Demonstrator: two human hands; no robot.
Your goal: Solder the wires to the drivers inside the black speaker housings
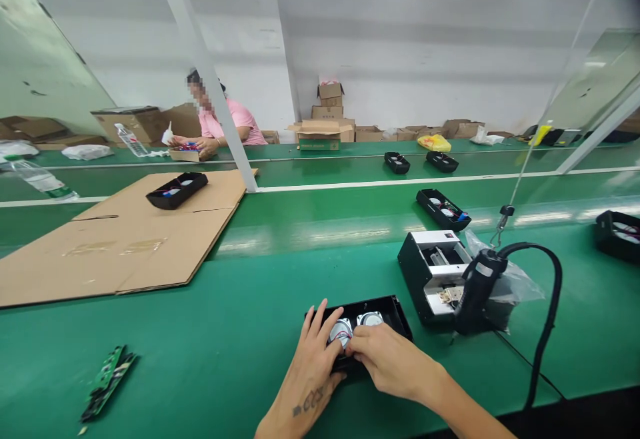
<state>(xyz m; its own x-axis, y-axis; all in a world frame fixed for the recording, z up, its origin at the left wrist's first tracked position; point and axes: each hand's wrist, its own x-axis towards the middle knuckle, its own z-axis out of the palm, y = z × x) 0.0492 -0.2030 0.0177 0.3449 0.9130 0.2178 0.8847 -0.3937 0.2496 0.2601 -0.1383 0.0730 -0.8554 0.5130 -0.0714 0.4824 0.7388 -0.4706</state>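
Observation:
A black plastic housing (pixel 395 312) lies on the green table in front of me, with two round silver speakers (pixel 371 319) inside it and thin red wires by the left one. My left hand (pixel 315 359) rests over the housing's left side, its fingers spread across the edge and the left speaker. Over the middle of the housing is my right hand (pixel 387 359), its fingers pinched together near the wires between the speakers. What those fingertips hold is hidden.
Right of the housing stand a black-and-white machine (pixel 433 272) and a hanging black electric screwdriver (pixel 480 289) with its cable. Green circuit boards (pixel 107 382) lie at left, cardboard (pixel 150 246) behind them. More housings (pixel 443 209) sit farther back. A person (pixel 235 119) works across the table.

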